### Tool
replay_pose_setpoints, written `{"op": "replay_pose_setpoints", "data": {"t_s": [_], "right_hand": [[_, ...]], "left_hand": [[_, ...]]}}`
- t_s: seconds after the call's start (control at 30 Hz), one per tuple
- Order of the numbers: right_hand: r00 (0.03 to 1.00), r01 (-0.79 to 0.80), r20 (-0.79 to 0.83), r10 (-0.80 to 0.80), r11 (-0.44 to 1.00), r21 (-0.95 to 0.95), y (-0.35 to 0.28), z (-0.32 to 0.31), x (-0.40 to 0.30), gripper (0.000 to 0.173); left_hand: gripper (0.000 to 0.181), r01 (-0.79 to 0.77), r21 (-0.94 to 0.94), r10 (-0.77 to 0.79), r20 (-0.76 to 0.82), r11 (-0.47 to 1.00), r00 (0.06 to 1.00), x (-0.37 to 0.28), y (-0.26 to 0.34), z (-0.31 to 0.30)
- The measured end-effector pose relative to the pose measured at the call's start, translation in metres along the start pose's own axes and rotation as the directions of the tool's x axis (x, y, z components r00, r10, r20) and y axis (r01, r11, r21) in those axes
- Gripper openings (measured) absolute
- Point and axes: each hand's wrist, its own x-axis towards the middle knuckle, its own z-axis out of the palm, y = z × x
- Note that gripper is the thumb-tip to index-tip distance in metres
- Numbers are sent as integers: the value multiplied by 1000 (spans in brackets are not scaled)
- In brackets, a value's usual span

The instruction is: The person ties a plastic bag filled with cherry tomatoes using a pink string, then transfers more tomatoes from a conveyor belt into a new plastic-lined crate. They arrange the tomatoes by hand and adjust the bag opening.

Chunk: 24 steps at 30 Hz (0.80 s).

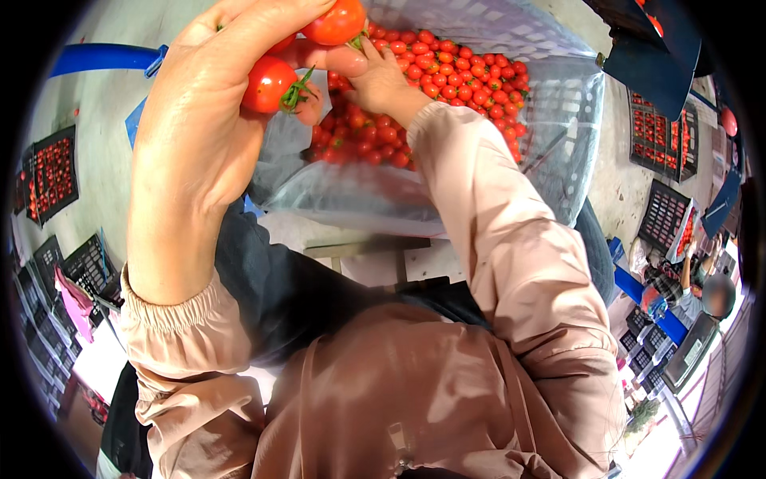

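Raised close to the camera, my left hand (203, 108) is curled around several red cherry tomatoes. One tomato (269, 84) with a green calyx shows between its fingers, and another tomato (336, 23) sits higher, by the fingertips. My right hand (380, 84) reaches over a heap of cherry tomatoes (455, 72) in front of me. Its fingertips are partly hidden behind my left fingers, so whether it holds a tomato is unclear. The heap lies in a crate (547, 108) lined with translucent plastic film, which stands just beyond my knees.
A black crate of tomatoes (52, 173) stands on the floor at left, another tomato crate (663, 135) at right. Blue tubing (108, 58) is at upper left and a dark panel (655, 72) at upper right. Another person (688, 293) works at far right beside stacked crates.
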Motion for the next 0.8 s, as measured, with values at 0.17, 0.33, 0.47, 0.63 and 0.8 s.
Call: {"op": "replay_pose_setpoints", "data": {"t_s": [0.17, 0.33, 0.47, 0.63, 0.8], "right_hand": [[915, 209, 365, -172, 976, -63, -1, -17, -20, 57], [946, 234, 250, -204, 968, -93, 44, -7, -66, 58], [947, 132, 313, -71, 975, -177, 71, -23, -100, 59], [936, -181, 208, 284, 895, -408, 120, -31, -120, 57], [717, -211, 524, 460, 859, -467, 119, -68, -117, 61]], "left_hand": [[37, -43, -22, 41, -59, 999, 997, -2, -1, 1], [37, -43, -19, 42, -41, 999, 998, -5, 1, -1], [36, -38, -30, 36, -58, 999, 998, -5, 1, 3], [34, -51, -76, 50, -24, 996, 998, 1, -3, -2], [29, -25, -117, 19, -52, 993, 998, 10, -8, -5]]}}
